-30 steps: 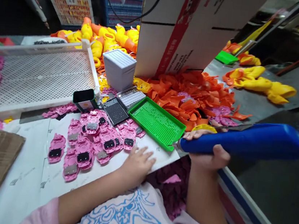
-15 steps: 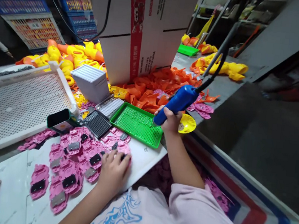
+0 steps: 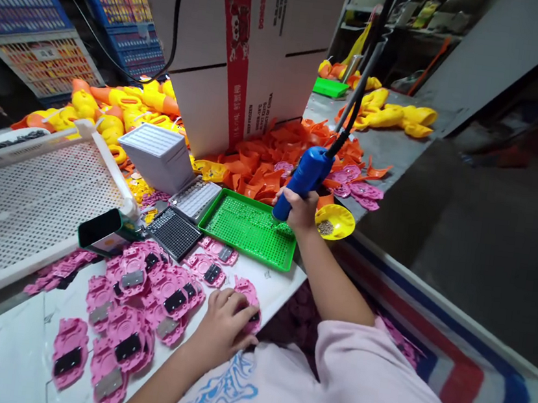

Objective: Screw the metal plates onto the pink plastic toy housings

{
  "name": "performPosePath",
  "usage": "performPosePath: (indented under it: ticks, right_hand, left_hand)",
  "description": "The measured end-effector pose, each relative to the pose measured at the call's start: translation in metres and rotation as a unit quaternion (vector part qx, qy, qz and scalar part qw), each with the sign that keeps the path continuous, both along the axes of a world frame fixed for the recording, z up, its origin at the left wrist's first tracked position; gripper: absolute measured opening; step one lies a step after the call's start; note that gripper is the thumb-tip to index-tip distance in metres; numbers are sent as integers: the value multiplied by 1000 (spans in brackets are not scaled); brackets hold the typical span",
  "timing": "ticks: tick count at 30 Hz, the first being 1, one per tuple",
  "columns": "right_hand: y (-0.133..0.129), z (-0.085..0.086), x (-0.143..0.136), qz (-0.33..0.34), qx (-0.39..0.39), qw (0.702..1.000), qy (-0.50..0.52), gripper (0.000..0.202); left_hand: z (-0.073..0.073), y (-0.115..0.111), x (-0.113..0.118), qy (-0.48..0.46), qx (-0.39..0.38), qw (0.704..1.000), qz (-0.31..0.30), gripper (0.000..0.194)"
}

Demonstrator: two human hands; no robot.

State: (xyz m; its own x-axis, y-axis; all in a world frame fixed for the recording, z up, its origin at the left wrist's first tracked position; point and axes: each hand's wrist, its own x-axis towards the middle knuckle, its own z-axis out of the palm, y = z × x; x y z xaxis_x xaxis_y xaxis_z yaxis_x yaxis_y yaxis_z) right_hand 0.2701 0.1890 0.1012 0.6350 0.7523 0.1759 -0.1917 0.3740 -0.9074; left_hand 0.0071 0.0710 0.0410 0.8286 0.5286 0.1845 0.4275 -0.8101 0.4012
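Near the table's front edge, my left hand has its fingers closed over a pink plastic part, whose lower portion is hidden by them. My right hand grips a blue electric screwdriver with a cable at its top. The tool's lower end points down over the right side of a green perforated tray, which holds tiny pieces. Left of my left hand lies a heap of similar pink parts, fitted with black or grey plates. Two more pink parts rest below the green tray.
A black grid tray, a dark open container and a white perforated crate stand at left. Behind are a grey box, orange pieces and a tall carton. A yellow dish holds small bits.
My left hand has moved right with the pink part, away from the other pink parts. My right hand has tipped the screwdriver more upright over the green tray. The view has shifted slightly.
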Motion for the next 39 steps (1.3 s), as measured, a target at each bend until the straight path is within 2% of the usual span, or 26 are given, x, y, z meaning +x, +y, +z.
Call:
performPosePath:
  ticks: [5,13,16,21,25,29,34,39]
  right_hand:
    - [3,0,1,6,-8,1000,2,26]
    - [9,-2,1,-18,-4,1000,0,25]
    - [6,3,1,-24,9,1000,0,27]
    - [-12,21,-1,-21,85,996,0,28]
    - [-36,32,-15,38,95,995,3,33]
    - [-64,34,-41,127,84,988,12,35]
    - [-88,20,-70,228,30,971,56,37]
    - [-94,5,-79,240,0,968,66,42]
  left_hand:
    - [-1,3,-1,-13,-13,1000,-10,46]
    - [-2,7,-4,-11,-29,999,-28,47]
    - [-3,7,-4,-22,-26,999,-28,48]
    - [-8,2,-1,-35,-11,999,-23,44]
    - [-8,-1,1,-50,1,998,-24,39]
    - [-3,0,0,-39,-20,998,-37,35]
    - [1,1,-3,-25,-51,997,-44,36]
    - [1,1,-4,-31,-53,997,-51,39]
